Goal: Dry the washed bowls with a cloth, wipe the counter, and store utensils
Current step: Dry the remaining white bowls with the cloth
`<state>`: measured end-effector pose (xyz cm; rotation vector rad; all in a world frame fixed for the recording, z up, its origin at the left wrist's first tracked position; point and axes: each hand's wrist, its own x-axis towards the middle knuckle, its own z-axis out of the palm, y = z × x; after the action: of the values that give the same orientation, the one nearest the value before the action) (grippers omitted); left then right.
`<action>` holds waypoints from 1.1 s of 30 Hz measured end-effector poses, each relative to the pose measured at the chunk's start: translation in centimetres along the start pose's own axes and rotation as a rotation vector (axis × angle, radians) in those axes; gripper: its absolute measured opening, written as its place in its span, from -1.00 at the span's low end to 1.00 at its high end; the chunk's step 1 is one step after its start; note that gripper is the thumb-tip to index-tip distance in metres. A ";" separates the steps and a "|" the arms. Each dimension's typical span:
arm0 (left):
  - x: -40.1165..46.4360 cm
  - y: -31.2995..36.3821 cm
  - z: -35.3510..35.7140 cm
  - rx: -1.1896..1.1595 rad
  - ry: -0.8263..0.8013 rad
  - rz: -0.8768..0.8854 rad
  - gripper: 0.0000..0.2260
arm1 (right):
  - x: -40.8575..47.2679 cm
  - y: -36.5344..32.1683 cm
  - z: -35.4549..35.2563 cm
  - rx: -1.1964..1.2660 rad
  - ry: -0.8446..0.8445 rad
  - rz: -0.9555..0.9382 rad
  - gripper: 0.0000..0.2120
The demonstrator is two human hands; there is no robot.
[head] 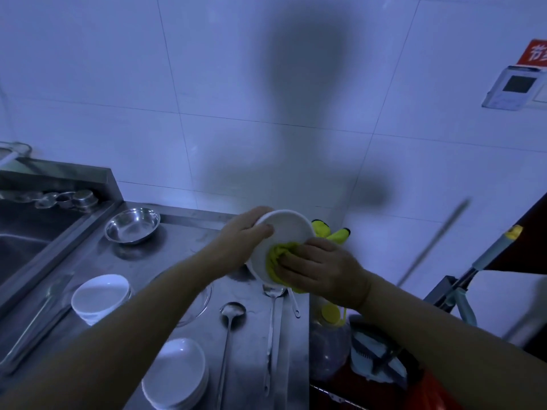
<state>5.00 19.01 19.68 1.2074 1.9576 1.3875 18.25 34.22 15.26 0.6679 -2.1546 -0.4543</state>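
Holding: the left hand (245,232) grips a white bowl (284,232) by its upper left rim, thumb curled over the edge onto the inner face, fingers behind; the bowl is tilted up, its inside turned toward the camera, raised above the counter.
Wiping hand: the right hand (313,264) presses a bunched yellow-green cloth (276,257) into the lower part of the bowl's inside, fingers curled over the wad.
Cloth ends: two loose corners with dark edging stick out behind the bowl's right rim; another part hangs below the right hand.
Counter: a steel counter (177,261) lies below the hands, with a sink (23,241) set in at the left.
Steel bowl: an empty metal bowl (132,224) sits at the back of the counter, near the wall.
White stacks: one stack of white bowls (100,297) stands near the sink edge; a second stack (177,374) stands nearer the camera, partly crossed by the left forearm.
Utensils: a long ladle (228,335) lies flat on the counter between the near stack and the right edge; a second long-handled utensil (273,315) lies beside it, its head under the raised bowl.
Small cups: several small metal cups (71,199) cluster on the ledge behind the sink.
Beside the counter: a clear jug with a yellow cap (330,313) stands off the right edge.
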 end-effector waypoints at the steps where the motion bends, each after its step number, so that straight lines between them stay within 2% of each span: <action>1: 0.3 0.4 -0.6 0.049 -0.088 -0.045 -0.70 | -0.1 0.4 -0.2 0.012 -0.022 -0.050 -0.87; 3: 0.8 1.0 -1.2 0.042 -0.137 -0.135 -0.82 | 0.0 0.4 -0.2 0.018 -0.038 -0.040 -0.85; 6: 0.2 0.5 0.3 -0.079 0.109 -0.145 -0.83 | 0.8 -0.9 0.2 -0.046 -0.028 0.197 -0.87; 9: -1.4 -0.3 3.3 -0.264 0.345 -0.013 -0.78 | 2.3 -2.5 0.7 -0.036 0.044 0.471 -0.81; 11: -1.6 -0.4 3.6 -0.287 0.434 0.040 -0.79 | 3.0 -3.5 0.9 0.037 0.059 0.542 -0.74; 15: -1.5 -0.9 1.9 -0.193 0.316 0.106 -0.77 | 2.5 -3.4 0.1 0.181 -0.096 0.484 -0.47; 19: -2.1 -1.2 1.0 -0.162 0.188 0.072 -0.66 | 1.4 -1.0 -1.7 0.105 -0.236 0.345 -0.46; 22: -1.9 -0.7 0.8 -0.185 0.130 0.068 -0.68 | 2.5 -0.6 -2.3 0.052 -0.304 0.449 -0.47; 25: -1.1 0.2 0.5 -0.186 0.124 0.096 -0.65 | 4.6 -1.6 -2.0 0.109 -0.302 0.639 -0.48; 27: -0.7 0.6 0.4 -0.201 0.136 0.124 -0.63 | 5.8 -2.1 -1.9 0.176 -0.273 0.693 -0.49; 33: -0.4 0.3 -0.5 -0.185 0.140 0.150 -0.70 | 5.3 -4.1 -1.1 0.271 -0.232 0.529 -0.47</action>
<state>4.93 18.46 20.06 1.2201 1.8114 1.7307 17.64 27.68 16.98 0.1677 -2.5228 0.0492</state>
